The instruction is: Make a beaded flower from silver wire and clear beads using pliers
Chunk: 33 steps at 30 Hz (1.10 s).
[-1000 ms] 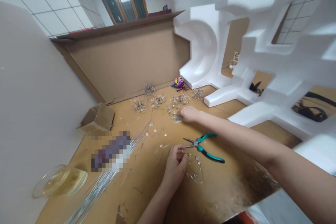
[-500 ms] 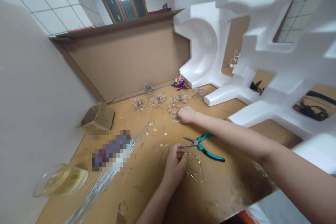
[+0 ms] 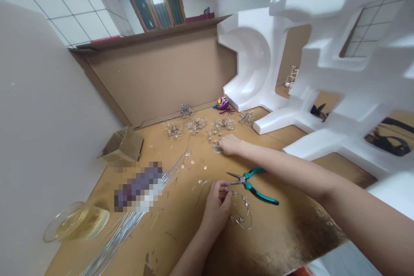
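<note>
My left hand (image 3: 217, 207) is closed, fingertips and thumb pinching the edge of a beaded wire loop (image 3: 242, 211) that hangs to its right, just above the tabletop. Farther off, my right hand (image 3: 230, 144) rests with curled fingers at a small pile of short wire pieces (image 3: 217, 148); whatever its fingertips grip is hidden. Between the two hands lie pliers (image 3: 244, 180) with green and black handles, jaws spread. Small clear beads (image 3: 192, 162) are scattered left of my right hand. Coiled wire clusters (image 3: 196, 125) sit beyond it.
A white foam block (image 3: 274, 127) stands along the right. Long straight wires (image 3: 123, 228) run across the left side, near a glass of yellowish liquid (image 3: 77, 222) and a small cardboard box (image 3: 124, 144). A colourful round object (image 3: 222, 103) sits by the back cardboard wall (image 3: 168, 75).
The view has shifted slightly, so everything sits a little lower and to the right. Both hands keep nearly the same places, the left still pinching the wire loop.
</note>
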### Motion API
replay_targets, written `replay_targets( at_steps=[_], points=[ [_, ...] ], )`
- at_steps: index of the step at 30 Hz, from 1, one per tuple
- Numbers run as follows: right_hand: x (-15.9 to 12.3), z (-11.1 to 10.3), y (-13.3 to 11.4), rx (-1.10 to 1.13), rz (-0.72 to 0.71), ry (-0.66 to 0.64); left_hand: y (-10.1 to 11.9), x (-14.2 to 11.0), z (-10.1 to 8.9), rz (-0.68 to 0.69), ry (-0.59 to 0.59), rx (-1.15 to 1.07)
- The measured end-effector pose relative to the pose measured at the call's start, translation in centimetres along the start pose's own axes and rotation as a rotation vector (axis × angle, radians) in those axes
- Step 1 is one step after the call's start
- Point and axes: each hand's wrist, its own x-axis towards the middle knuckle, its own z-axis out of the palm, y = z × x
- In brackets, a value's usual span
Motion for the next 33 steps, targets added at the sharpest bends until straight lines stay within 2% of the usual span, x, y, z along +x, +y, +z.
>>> replay_targets(
  at_steps=[8, 16, 20, 22, 25, 29, 33],
  points=[
    [-0.5, -0.5, 0.5, 0.061, 0.025, 0.005, -0.5, 0.1, 0.1, -0.002, 0.01, -0.012],
    [-3.2, -1.6, 2.9, 0.239, 0.037, -0.005, 0.0, 0.4, -0.2, 0.02, 0.021, -0.011],
    [-4.9, -2.5, 3.6, 0.357, -0.009, -0.046, 0.5, 0.5, -1.5, 0.242, 0.162, 0.249],
    [-5.9, -2.9, 3.6, 0.39, -0.035, -0.07, 1.2, 0.6, -2.2, 0.3, 0.183, 0.386],
    [-7.3, -3.7, 2.9, 0.393, -0.084, -0.086, 3.1, 1.1, -2.6, 0.367, 0.117, 0.624],
    [-9.1, -4.7, 0.7, 0.338, -0.138, -0.051, 6.2, 2.5, -2.1, 0.476, 0.077, 0.906],
    [-10.5, -5.2, -1.2, 0.329, -0.155, 0.003, 7.4, 3.9, -1.5, 0.437, -0.045, 1.043]
  ],
)
